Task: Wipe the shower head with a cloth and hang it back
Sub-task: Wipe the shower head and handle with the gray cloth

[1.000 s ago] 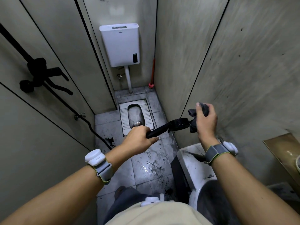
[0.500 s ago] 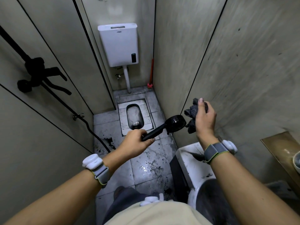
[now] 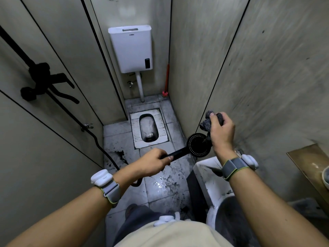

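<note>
My left hand point(image 3: 153, 164) grips the handle of a black shower head point(image 3: 196, 145), whose round perforated face is turned up toward me. Just right of it, my right hand point(image 3: 220, 133) is closed on a bunched dark grey cloth point(image 3: 207, 122); a fold of the cloth hangs down and touches the right edge of the face. The black hose point(image 3: 99, 145) runs from the left wall down toward my left hand. On the left wall the black shower rail with its holder and tap levers point(image 3: 41, 81) stands with nothing hung on it.
A squat toilet pan point(image 3: 148, 128) lies in the wet, stained tile floor ahead, under a white cistern point(image 3: 131, 49). A red brush point(image 3: 166, 81) leans in the far right corner. A white basin point(image 3: 211, 177) sits under my right wrist, a wooden shelf point(image 3: 308, 159) to the right.
The shower head has been rotated so its perforated face points up at me. My right hand with the cloth has shifted slightly and the cloth now touches the face's edge.
</note>
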`<state>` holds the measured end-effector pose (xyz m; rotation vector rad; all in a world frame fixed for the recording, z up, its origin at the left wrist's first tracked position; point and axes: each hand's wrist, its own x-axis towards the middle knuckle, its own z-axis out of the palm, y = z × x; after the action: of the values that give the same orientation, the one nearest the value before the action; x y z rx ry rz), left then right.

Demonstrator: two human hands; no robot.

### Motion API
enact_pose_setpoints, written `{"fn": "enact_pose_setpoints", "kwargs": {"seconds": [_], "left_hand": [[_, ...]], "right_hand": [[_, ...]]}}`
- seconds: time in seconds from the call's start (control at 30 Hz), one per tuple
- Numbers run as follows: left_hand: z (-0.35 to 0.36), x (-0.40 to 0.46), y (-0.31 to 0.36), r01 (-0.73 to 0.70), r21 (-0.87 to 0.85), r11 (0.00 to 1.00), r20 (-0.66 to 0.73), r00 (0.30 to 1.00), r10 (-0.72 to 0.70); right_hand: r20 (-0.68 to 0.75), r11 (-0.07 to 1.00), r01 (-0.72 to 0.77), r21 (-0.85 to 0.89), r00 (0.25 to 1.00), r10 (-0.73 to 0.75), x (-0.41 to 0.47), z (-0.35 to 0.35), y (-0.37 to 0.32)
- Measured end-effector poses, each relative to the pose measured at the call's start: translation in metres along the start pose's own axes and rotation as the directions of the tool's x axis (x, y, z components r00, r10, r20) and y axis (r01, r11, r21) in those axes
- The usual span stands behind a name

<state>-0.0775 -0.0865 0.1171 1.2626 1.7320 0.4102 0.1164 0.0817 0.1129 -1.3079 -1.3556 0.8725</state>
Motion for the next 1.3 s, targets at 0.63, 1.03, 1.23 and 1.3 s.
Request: {"fn": "enact_pose_setpoints", "kwargs": {"seconds": [0.63,1.03,1.23,1.3], "left_hand": [[0.012,-0.004,0.013,-0.003,0.019,1.000,0.113,0.994,0.001],[0.039,0.010,0.022,-0.066,0.138,0.988,0.238,0.971,0.031],[0.061,0.021,0.024,-0.138,0.221,0.965,0.353,0.934,0.053],[0.067,0.025,0.024,-0.163,0.236,0.958,0.388,0.920,0.061]], "right_hand": [[0.011,0.998,0.058,0.039,0.998,-0.058,-0.022,-0.016,-0.002],[-0.122,0.994,-0.111,-0.016,0.987,0.109,-0.040,-0.073,0.035],[-0.264,0.956,-0.259,-0.139,0.940,0.216,-0.078,-0.125,0.065],[-0.313,0.961,-0.269,-0.065,0.920,0.236,-0.093,-0.143,0.071]]}}
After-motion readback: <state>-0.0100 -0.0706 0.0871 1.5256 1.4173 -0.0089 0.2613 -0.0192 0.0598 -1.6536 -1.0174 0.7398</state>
